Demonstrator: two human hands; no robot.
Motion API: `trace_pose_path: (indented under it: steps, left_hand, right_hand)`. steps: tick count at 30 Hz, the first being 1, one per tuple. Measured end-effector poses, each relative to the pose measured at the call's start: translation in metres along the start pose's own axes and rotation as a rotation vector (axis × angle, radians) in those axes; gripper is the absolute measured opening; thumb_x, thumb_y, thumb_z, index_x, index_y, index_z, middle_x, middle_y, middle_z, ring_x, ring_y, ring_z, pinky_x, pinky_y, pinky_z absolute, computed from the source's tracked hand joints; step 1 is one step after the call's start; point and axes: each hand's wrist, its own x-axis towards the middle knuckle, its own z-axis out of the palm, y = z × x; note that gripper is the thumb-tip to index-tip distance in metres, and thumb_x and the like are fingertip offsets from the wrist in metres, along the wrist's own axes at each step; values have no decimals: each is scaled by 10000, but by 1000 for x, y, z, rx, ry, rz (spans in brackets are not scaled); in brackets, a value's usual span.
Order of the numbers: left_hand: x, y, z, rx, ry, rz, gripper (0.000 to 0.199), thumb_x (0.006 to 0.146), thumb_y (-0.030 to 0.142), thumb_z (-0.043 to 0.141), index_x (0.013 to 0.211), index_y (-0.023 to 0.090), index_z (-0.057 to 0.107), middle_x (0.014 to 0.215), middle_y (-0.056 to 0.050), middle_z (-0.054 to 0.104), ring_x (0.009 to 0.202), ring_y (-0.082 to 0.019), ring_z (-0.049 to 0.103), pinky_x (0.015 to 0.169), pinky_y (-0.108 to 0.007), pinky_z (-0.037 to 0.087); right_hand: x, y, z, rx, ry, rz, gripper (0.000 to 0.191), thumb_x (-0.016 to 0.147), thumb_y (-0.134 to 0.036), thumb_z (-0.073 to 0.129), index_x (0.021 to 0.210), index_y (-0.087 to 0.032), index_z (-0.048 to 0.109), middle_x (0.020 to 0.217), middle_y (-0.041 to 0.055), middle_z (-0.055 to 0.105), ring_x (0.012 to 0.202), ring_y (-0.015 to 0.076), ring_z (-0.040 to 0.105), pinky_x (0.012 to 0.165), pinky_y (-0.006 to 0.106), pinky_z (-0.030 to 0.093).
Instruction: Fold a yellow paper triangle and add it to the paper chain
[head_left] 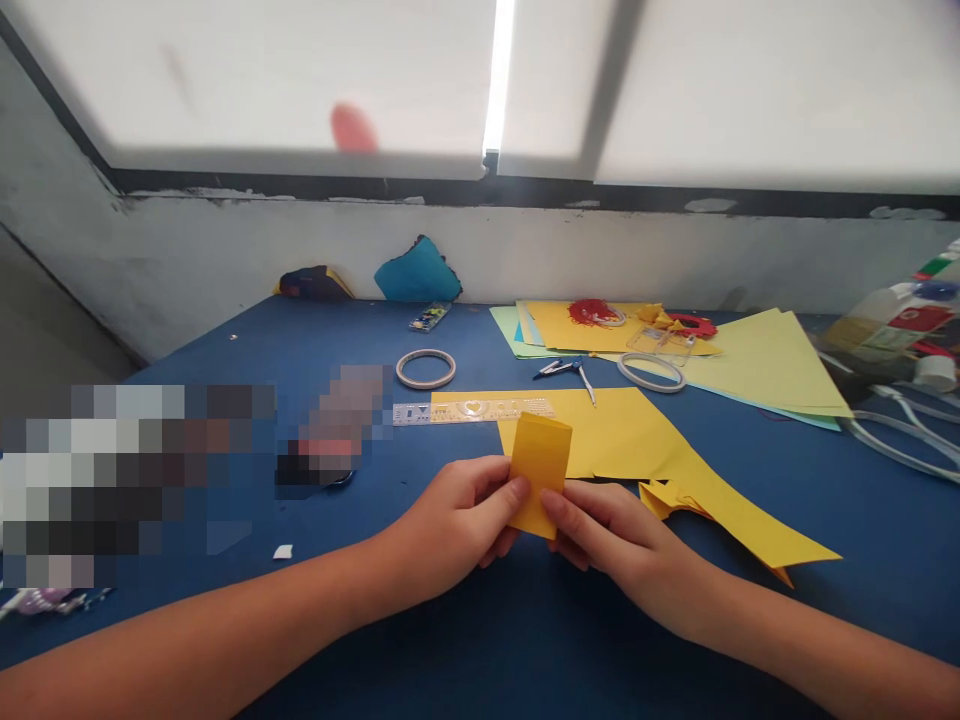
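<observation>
A small folded yellow paper piece (pixel 541 465) is held upright above the table's front part. My left hand (pixel 469 515) pinches its left side, thumb on the near face. On its lower right side my right hand (pixel 607 525) has the thumb on the near face and fingers behind. Behind both hands lies a large yellow sheet (pixel 622 430), its right part cut into a strip. A crumpled yellow paper (pixel 671 497) is just right of my right hand. The clear ruler (pixel 472 410) rests partly over the sheet's far left edge.
Tape rolls (pixel 425 369) (pixel 651 372) and a compass (pixel 566 372) lie beyond the sheet. Stacked coloured papers (pixel 765 365) carry red string (pixel 594 313). Bottles (pixel 911 310) and white cables (pixel 907 430) are at right. A white scrap (pixel 283 552) lies left; pixelated items sit farther left.
</observation>
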Motion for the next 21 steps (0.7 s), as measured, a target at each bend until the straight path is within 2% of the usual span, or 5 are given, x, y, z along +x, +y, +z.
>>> trace_pose_path:
  steps: [3, 9, 14, 21]
  left_hand:
    - [0, 0, -1, 30, 10, -9, 306, 885, 412, 389, 864, 141, 530, 654, 17, 475, 472, -57, 377, 432, -194, 306]
    - [0, 1, 0, 39, 43, -4, 310, 867, 419, 419, 840, 136, 541, 522, 51, 418, 427, -62, 371, 418, -190, 303]
    - [0, 0, -2, -68, 3, -33, 330, 867, 438, 397, 797, 143, 527, 562, 32, 452, 439, -66, 395, 424, -189, 315]
    - [2, 1, -5, -93, -30, -65, 328, 864, 440, 406, 768, 141, 504, 568, 43, 423, 432, -52, 363, 421, -181, 292]
  right_hand:
    - [0, -1, 0, 12, 5, 12, 391, 914, -464, 332, 704, -167, 477, 594, -32, 384, 534, 88, 340, 486, 227, 270]
    - [0, -1, 0, -43, 2, -58, 338, 910, -438, 376, 797, -172, 553, 641, -26, 427, 567, 86, 373, 511, 212, 307]
    - [1, 1, 0, -37, 24, -54, 362, 910, -449, 361, 807, -163, 558, 698, 0, 495, 590, 91, 408, 518, 210, 336]
    - [0, 1, -1, 32, 13, -12, 358, 895, -470, 381, 797, -159, 530, 697, 0, 464, 603, 95, 392, 524, 212, 337]
